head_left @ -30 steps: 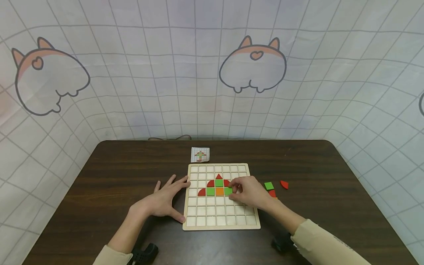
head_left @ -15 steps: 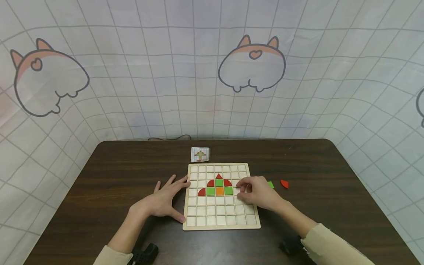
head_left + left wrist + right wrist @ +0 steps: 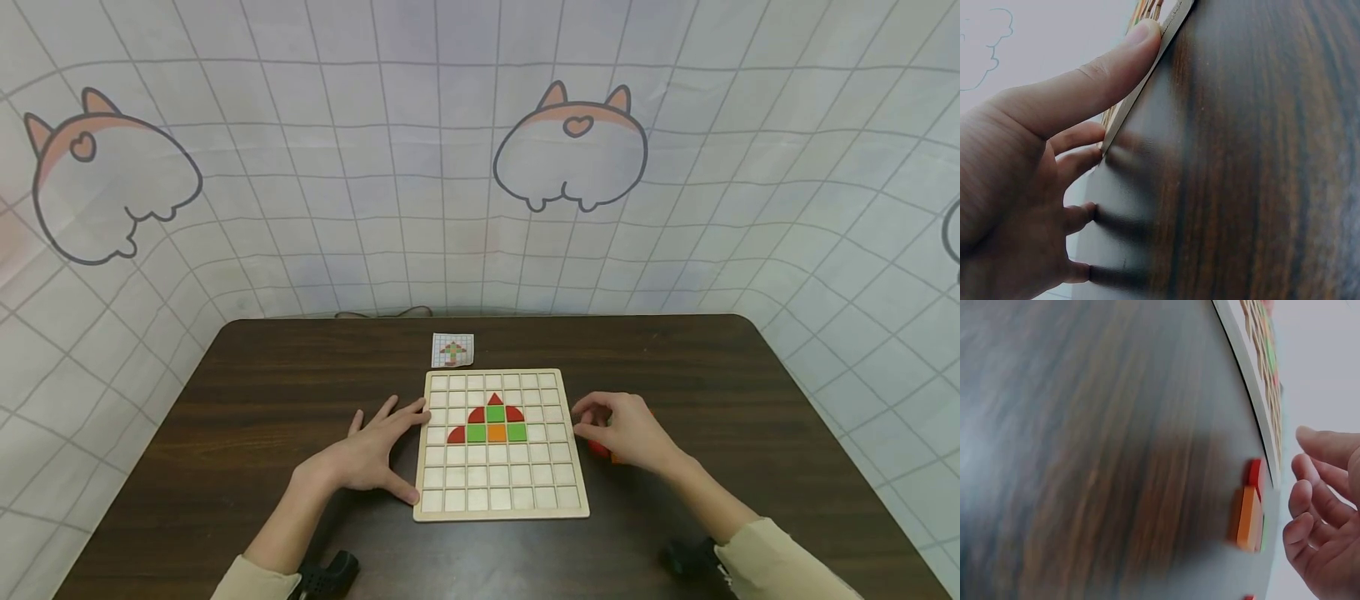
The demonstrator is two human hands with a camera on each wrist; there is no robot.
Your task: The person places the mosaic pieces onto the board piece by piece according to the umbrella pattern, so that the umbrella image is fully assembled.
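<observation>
A square wooden grid board (image 3: 501,478) lies in the middle of the table. Its cells hold a figure of red quarter-rounds (image 3: 457,435), a red triangle (image 3: 494,399), green squares (image 3: 476,433) and an orange square (image 3: 497,432). My left hand (image 3: 367,450) is spread, with thumb and fingertips touching the board's left edge. Just past the right edge, my right hand (image 3: 626,429) hovers over loose pieces, its fingers loosely bent and nothing visible in them. The right wrist view shows a red piece (image 3: 1255,475) and an orange piece (image 3: 1247,519) below the hand.
A small printed card (image 3: 453,350) with a coloured grid figure lies behind the board. The dark wooden table (image 3: 300,383) meets a white gridded cloth (image 3: 442,250) at the back. Part of a green piece (image 3: 1264,532) shows behind the orange one.
My right hand has moved right, off the board and over the loose pieces, uncovering the red quarter-round and green square on the figure's right. My left hand stays at the board's edge.
</observation>
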